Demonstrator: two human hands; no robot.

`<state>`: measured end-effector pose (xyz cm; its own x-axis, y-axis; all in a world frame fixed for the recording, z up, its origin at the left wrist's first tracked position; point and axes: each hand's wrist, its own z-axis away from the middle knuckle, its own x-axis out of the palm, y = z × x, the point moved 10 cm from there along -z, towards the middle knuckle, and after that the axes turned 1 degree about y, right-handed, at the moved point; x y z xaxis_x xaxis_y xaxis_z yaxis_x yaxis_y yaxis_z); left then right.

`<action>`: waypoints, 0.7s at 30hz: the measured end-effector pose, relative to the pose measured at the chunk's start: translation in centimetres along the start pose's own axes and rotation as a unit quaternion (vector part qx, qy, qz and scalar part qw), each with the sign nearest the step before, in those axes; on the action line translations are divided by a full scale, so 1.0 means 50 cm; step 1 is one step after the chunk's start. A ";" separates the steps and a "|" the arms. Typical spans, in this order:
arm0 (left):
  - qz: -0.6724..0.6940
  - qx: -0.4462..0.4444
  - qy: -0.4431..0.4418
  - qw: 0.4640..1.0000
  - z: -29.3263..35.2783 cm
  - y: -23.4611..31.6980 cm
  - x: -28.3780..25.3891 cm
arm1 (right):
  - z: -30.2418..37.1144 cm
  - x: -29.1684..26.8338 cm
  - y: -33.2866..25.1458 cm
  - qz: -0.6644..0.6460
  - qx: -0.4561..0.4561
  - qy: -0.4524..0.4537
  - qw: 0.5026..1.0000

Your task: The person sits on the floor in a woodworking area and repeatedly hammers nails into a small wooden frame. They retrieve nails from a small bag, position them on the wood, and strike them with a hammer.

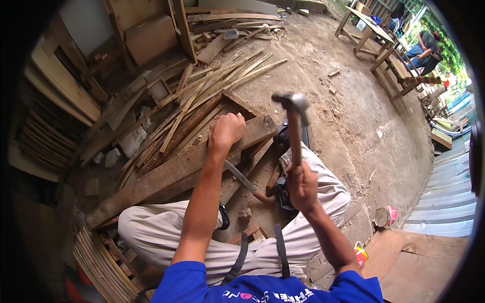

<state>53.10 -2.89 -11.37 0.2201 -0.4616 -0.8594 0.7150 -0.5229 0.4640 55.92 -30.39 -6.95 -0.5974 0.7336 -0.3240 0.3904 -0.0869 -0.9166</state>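
The hammer [294,135] stands upright in the air above the person's lap, to the right of the beam [166,169], its handle gripped by the right hand [302,187]. The left hand [227,130] sits curled closed on the beam near its far end; whether it pinches anything underneath cannot be told. With that fist so near the end, a badly aimed blow could catch the knuckles, and a beam poorly propped could roll or jump. The bare blade [241,178] beneath, close to the legs, could cut if knocked.

The hammer pairs a dull, rounded metal head with a straight wooden handle. The beam is thick, squared and rough-grained. Beyond it lie thin, pale strips [265,69], then a dusty, chip-strewn floor [353,131] and ribbed metal sheeting [439,202].
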 end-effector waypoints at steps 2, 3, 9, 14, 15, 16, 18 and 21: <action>0.012 -0.010 -0.007 1.000 0.000 -0.005 0.006 | -0.015 -0.021 -0.062 -0.037 -0.015 -0.012 0.999; 0.017 -0.017 -0.010 1.000 0.002 -0.009 0.009 | -0.022 -0.025 -0.084 -0.055 -0.016 -0.024 0.998; 0.022 -0.019 -0.002 1.000 0.006 -0.010 0.006 | -0.067 -0.018 -0.098 0.159 0.067 -0.076 0.982; 0.038 0.003 0.015 0.999 0.001 -0.001 0.006 | -0.078 -0.066 -0.135 0.056 0.108 -0.067 0.990; 0.046 0.006 0.013 0.999 0.003 -0.002 0.009 | -0.082 -0.067 -0.160 -0.015 0.067 -0.063 0.996; 0.041 0.004 0.015 0.999 0.001 -0.002 0.008 | -0.089 -0.072 -0.186 -0.027 0.000 -0.039 0.999; 0.023 -0.003 0.009 1.000 0.004 -0.006 0.011 | -0.089 -0.080 -0.208 -0.086 -0.079 0.005 0.993; 0.020 -0.008 0.014 1.000 0.006 -0.007 0.006 | -0.076 -0.045 -0.186 0.015 -0.137 0.013 0.990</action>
<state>52.70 -3.07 -11.70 0.2662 -0.4618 -0.8461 0.7153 -0.4937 0.4945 56.28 -28.69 3.20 -0.5660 0.7506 -0.3410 0.5852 0.0744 -0.8075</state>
